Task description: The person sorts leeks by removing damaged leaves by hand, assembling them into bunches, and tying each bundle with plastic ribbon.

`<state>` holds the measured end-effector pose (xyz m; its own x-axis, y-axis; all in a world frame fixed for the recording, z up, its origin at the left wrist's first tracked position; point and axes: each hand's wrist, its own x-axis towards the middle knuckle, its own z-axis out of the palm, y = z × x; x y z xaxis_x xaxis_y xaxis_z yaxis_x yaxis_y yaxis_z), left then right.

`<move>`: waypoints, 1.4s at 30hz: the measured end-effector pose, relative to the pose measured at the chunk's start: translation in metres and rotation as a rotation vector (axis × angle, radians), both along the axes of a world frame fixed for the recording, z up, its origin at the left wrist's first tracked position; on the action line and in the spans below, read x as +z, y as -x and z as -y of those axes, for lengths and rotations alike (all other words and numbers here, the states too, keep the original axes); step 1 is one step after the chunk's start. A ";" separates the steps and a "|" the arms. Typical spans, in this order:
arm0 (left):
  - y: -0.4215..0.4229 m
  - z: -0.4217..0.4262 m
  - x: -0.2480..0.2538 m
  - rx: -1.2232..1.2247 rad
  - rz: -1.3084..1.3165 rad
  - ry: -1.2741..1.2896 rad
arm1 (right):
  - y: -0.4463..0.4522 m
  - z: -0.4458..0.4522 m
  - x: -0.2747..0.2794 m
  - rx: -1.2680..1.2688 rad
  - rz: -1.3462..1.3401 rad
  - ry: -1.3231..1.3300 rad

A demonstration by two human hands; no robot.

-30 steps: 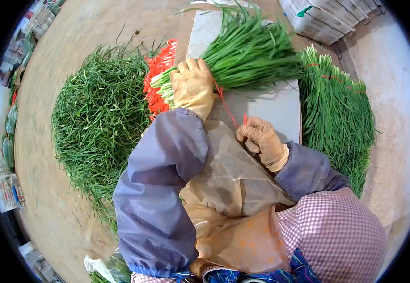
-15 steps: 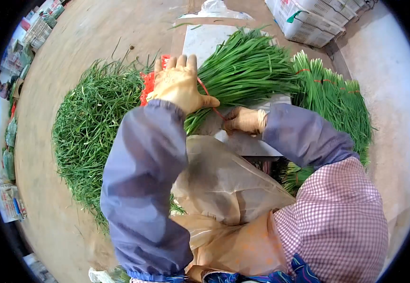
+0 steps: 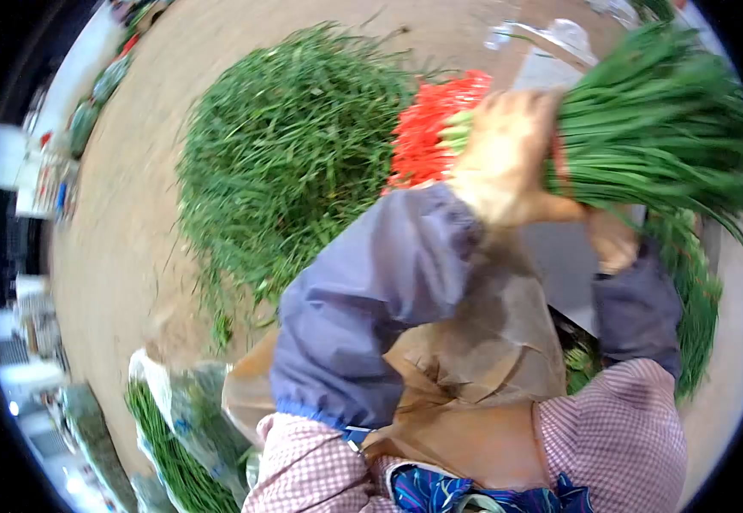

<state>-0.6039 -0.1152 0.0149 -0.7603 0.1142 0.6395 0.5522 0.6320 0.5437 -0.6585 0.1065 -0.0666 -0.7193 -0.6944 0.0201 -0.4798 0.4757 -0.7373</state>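
Note:
A bundle of long green leafy stalks [image 3: 658,124] lies across the grey board [image 3: 559,256], its pale cut ends at the left. My left hand [image 3: 512,154], gloved and blurred, is wrapped round the bundle near those ends. Just right of it a red tie [image 3: 561,162] circles the stalks. My right hand [image 3: 612,238], also gloved, is under the lower edge of the bundle; its fingers are hidden behind the leaves. Beside my left hand is a heap of red ties [image 3: 435,124].
A large loose heap of green stalks [image 3: 294,154] lies on the floor at the left. More stalks [image 3: 698,316] stand at the right of the board. A plastic bag [image 3: 204,410] with greens is at the lower left, and further goods line the far left edge.
The view has swung left. My left hand, spread open half a second ago, has closed round the bundle. The red tie now goes round the stalks, and my right hand has moved under the leaves.

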 end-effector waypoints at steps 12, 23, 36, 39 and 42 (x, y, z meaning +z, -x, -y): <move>0.001 -0.001 -0.073 0.015 -0.034 -0.424 | 0.022 -0.036 0.009 -0.036 -0.305 -0.288; 0.027 0.000 0.008 -0.065 0.748 0.659 | -0.026 0.006 -0.059 0.292 -0.369 0.140; -0.016 -0.029 -0.035 0.220 0.268 0.809 | -0.066 0.052 0.074 -0.286 0.115 0.831; 0.000 -0.029 -0.038 0.345 0.408 0.801 | -0.061 0.062 0.085 -0.419 0.700 1.067; 0.011 -0.029 -0.036 0.331 0.521 0.786 | -0.072 0.050 0.083 -0.360 0.761 1.011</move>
